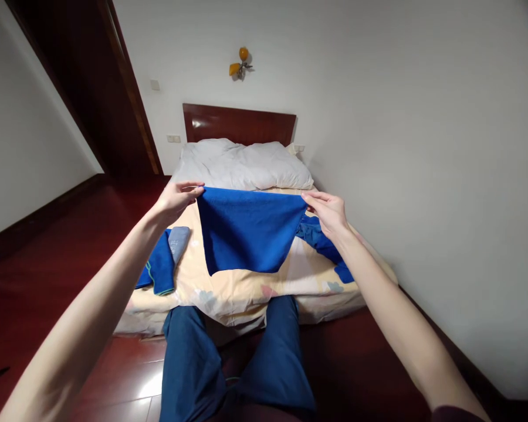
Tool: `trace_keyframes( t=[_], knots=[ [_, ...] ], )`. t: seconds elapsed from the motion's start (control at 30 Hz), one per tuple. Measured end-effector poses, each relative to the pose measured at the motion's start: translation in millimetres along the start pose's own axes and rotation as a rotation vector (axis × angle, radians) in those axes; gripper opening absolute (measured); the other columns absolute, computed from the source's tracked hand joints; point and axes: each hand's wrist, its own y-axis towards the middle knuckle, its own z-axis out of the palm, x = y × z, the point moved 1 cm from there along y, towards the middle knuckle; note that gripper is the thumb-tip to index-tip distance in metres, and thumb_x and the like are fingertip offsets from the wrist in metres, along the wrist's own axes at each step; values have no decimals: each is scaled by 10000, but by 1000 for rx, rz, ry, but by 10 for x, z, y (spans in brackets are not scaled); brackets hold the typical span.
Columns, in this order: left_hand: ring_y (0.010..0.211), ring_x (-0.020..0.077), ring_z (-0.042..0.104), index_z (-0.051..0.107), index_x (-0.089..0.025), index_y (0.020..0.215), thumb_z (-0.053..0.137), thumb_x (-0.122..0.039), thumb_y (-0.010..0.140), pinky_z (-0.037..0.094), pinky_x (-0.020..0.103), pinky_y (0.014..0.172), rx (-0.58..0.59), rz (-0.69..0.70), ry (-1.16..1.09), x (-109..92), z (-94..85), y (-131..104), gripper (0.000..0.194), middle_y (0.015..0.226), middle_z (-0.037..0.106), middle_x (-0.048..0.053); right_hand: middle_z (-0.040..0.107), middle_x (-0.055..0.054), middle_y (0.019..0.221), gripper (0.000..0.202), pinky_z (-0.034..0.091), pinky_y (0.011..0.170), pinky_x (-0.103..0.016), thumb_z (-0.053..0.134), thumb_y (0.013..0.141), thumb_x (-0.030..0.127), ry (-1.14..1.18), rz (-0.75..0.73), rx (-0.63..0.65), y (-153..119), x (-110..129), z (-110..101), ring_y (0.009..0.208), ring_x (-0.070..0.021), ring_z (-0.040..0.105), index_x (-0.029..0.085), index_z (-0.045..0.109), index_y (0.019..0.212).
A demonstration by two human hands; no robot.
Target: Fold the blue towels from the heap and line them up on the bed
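While I look on from the room, my eye starts at the upper left of the frame, where a dark wooden door frame (134,88) rises above the red-brown floor (39,281). Left of centre, on the near edge of the bed, lies a stack of blue cloths with green edging (162,269), partly hidden by the left forearm, with a grey-blue folded item (180,241) right against it; I can't read its pale marks. The stack sits close to the edge, so a brush of that forearm could tip it onto the floor.

Just above, the left hand (179,198) pinches one upper corner of a blue cloth (251,231) between thumb and fingers. The cloth hangs in the centre of the frame, its top edge drawn nearly straight, its lower edge loose over the patterned cream bedsheet (237,296). Each corner has only a fingertip hold, so a hard tug could pull one free and let that side drop; uneven hands could also skew the edges.

Right of centre, the right hand (328,211) pinches the opposite corner. Behind it lies a crumpled blue heap (323,243); if the cloth sagged there, the matching colours could make the two easy to muddle.
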Motion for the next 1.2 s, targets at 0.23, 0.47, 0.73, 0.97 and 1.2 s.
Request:
trace_keyframes(
  t=[0.23, 0.47, 0.73, 0.97, 1.2],
  knots=[
    [905, 278, 685, 787, -235, 877, 804, -502, 661, 565, 375, 803, 67, 71, 313, 10, -223, -862, 344, 931, 753, 85, 766, -113, 802, 551, 581, 693, -327, 954, 510, 478, -136, 206, 167, -769, -84, -373, 717, -205, 719, 134, 778, 903],
    [711, 247, 663, 785, -269, 880, 783, -541, 664, 538, 352, 579, 158, -249, 271, 255, -460, -1504, 347, 800, 737, 75, 750, -167, 809, 463, 574, 647, -366, 960, 525, 451, -168, 475, 236, -1320, -177, -569, 738, -269, 723, 177, 792, 859],
    [656, 193, 652, 754, -187, 905, 786, -511, 673, 472, 277, 548, 212, -342, 205, 793, -399, -805, 400, 686, 689, 52, 717, -78, 744, 476, 453, 511, -243, 956, 523, 414, -120, 558, 293, -649, -741, -89, 583, -116, 567, 135, 797, 873],
    [690, 183, 692, 679, -118, 1033, 792, -393, 692, 537, 274, 609, -17, -145, 178, 1109, -218, 238, 451, 748, 699, 63, 712, -36, 692, 525, 454, 532, -214, 975, 429, 390, -111, 378, 157, 334, -1219, 503, 577, -101, 595, 142, 755, 837],
    [843, 216, 722, 664, -160, 1198, 660, -408, 845, 609, 338, 755, -89, 150, 396, 1284, -227, 129, 432, 950, 746, 93, 743, -52, 786, 583, 544, 706, -294, 915, 531, 545, -114, 98, 128, 326, -1599, 506, 713, -174, 689, 162, 726, 928]
  ],
)
